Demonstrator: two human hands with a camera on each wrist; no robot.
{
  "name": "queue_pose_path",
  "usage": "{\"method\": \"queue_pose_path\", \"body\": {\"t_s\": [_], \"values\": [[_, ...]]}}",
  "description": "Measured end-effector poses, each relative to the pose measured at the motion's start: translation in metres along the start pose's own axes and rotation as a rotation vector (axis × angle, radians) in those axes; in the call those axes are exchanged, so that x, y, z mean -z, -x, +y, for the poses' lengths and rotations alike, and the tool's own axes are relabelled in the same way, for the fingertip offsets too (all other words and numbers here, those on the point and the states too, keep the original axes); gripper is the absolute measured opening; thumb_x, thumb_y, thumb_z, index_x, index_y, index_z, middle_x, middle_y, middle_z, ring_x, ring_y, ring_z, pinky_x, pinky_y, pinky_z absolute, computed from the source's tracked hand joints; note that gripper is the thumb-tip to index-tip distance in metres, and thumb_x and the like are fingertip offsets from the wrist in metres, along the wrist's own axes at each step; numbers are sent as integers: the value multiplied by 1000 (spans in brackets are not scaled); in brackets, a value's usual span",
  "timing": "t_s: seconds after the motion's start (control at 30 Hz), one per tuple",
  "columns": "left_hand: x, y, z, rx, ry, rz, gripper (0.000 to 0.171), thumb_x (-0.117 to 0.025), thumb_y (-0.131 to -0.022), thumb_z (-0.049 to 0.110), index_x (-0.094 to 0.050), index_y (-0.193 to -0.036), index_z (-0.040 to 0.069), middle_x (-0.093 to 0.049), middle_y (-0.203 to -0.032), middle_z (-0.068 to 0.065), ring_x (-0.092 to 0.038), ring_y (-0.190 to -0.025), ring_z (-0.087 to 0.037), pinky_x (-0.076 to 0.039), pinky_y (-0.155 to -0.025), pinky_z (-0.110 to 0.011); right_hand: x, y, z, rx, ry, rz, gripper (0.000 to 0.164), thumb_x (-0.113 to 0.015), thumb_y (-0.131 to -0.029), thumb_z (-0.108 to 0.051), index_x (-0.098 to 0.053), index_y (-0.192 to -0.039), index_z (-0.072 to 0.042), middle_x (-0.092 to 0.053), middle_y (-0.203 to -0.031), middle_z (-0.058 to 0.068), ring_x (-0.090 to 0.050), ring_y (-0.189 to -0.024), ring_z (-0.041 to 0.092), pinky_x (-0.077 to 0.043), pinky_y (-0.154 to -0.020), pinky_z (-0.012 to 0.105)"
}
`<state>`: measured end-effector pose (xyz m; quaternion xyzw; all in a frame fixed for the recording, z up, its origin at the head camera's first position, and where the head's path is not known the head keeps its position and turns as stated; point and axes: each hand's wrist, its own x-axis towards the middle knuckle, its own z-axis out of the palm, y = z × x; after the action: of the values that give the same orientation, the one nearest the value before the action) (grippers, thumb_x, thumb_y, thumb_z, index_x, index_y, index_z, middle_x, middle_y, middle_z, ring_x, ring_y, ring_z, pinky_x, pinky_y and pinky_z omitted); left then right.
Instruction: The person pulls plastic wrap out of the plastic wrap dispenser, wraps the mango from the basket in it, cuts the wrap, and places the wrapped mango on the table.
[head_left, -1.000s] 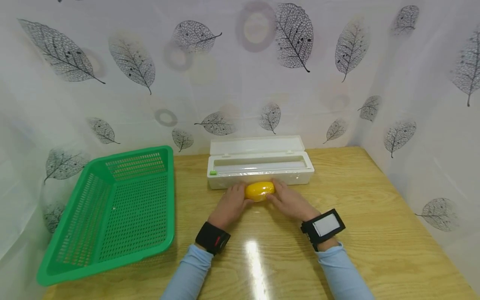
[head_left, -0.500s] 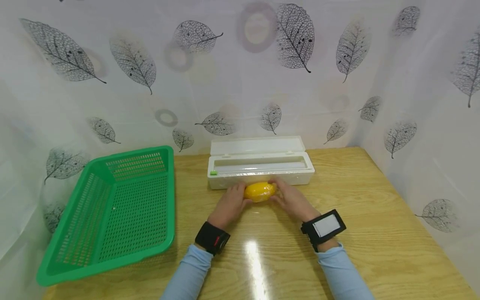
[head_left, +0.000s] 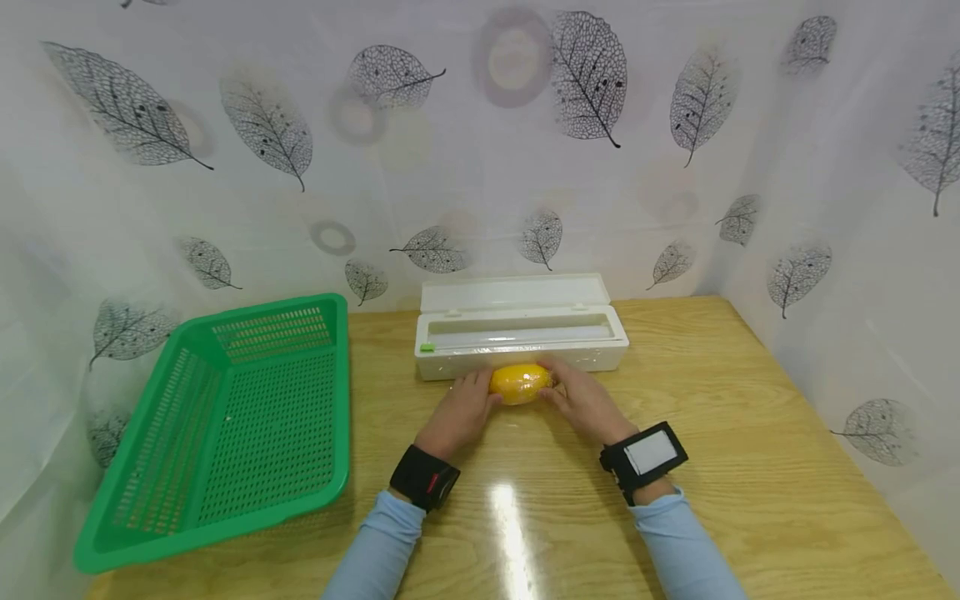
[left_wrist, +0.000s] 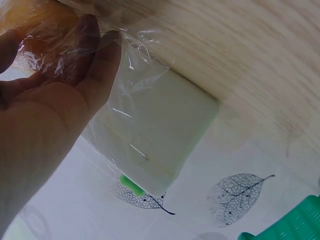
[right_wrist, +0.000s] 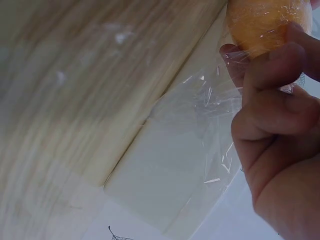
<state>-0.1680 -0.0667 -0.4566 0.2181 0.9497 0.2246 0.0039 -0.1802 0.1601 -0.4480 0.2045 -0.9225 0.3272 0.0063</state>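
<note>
Holding a rounded yellow object (head_left: 520,383) between your two hands, you reach forward with both arms over a wood-grain table (head_left: 750,433). Your left hand (head_left: 461,408) grips the object's left end, thumb toward you and fingers curled behind it. Your right hand (head_left: 587,404) pinches the right end, its thumb and bent fingers gathered there. The yellow object shines under crinkled clear film (left_wrist: 125,100), which also spreads out over the box front in both wrist views. It sits at the middle of the table, just in front of a long white box (head_left: 585,360); whether it touches the wood below, you cannot tell from these views.

The box lies crosswise, its lid (head_left: 517,292) tilted back at the rear. Inside lies a long white roll (head_left: 525,334), and a small green piece (head_left: 427,347) sits at the left end of the front rim. To your left, well apart from your hands, stands a green slotted basket (head_left: 341,400). You wear light blue sleeves (head_left: 382,542), with a black band (head_left: 424,477) on your left wrist and a black band with a pale rectangular panel (head_left: 651,451) on your right. Behind everything hangs a white cloth (head_left: 465,175) printed with dark, veined leaves and soft rings.
</note>
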Motion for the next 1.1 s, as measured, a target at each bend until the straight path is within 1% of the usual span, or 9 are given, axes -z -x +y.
{"method": "queue_pose_path", "body": {"t_s": [0.13,0.33,0.43,0.57,0.67,0.8,0.97,1.03,1.1], "values": [[-1,-1,0,7,-3,-5,41,-50,-105,24,-42,-136,-1,-57,-125,-23,-56,-114,-39,-47,-98,-48,0,1,1,2,7,-3,50,-66,-96,-16,-50,-141,-5,-67,-112,14,-63,-96,24,-52,-87,45],[-2,-5,0,51,52,-3,39,-50,-105,25,-38,-135,3,-60,-122,-21,-59,-108,-36,-49,-93,-47,0,0,3,4,34,-12,49,-64,-97,-18,-50,-141,-3,-67,-114,14,-63,-99,26,-52,-89,46],[-2,-5,-1,34,73,5,40,-52,-104,25,-38,-135,5,-61,-122,-20,-59,-108,-35,-49,-93,-46,0,0,4,10,57,-15,49,-63,-98,-19,-49,-142,-2,-65,-121,18,-63,-107,30,-50,-94,48],[-1,-5,-3,-10,89,23,46,-61,-100,24,-38,-135,6,-62,-121,-19,-59,-108,-33,-48,-94,-46,0,1,5,16,64,-17,50,-64,-97,-18,-49,-141,0,-62,-128,22,-61,-116,35,-48,-99,50],[-1,-4,-3,-21,76,38,47,-63,-99,23,-38,-135,5,-63,-117,-21,-60,-106,-35,-49,-93,-47,0,1,5,18,59,-21,49,-64,-97,-18,-50,-141,0,-63,-127,21,-62,-115,34,-48,-98,50],[0,-3,-3,-17,33,45,43,-58,-101,21,-39,-136,4,-63,-113,-24,-61,-104,-38,-50,-91,-48,-1,-1,4,29,51,-28,42,-62,-98,-18,-54,-135,-1,-66,-120,18,-63,-108,30,-50,-94,49],[0,-1,-3,-31,-6,39,44,-57,-101,20,-39,-137,1,-63,-116,-27,-60,-105,-40,-50,-92,-48,-2,-3,3,23,52,-43,32,-59,-100,-18,-56,-128,-2,-67,-111,14,-63,-99,26,-52,-88,47],[0,-1,-3,-26,-13,30,45,-57,-101,19,-39,-138,0,-62,-118,-28,-60,-107,-41,-49,-93,-48,-3,-3,3,16,59,-50,34,-58,-101,-18,-54,-130,-1,-67,-112,15,-63,-99,26,-52,-88,47],[0,-1,-3,-18,-17,17,45,-56,-101,20,-39,-138,0,-61,-120,-28,-59,-109,-42,-49,-93,-49,-4,-3,4,2,58,-53,39,-58,-101,-17,-48,-135,-1,-67,-111,17,-65,-96,27,-53,-84,47]]}}
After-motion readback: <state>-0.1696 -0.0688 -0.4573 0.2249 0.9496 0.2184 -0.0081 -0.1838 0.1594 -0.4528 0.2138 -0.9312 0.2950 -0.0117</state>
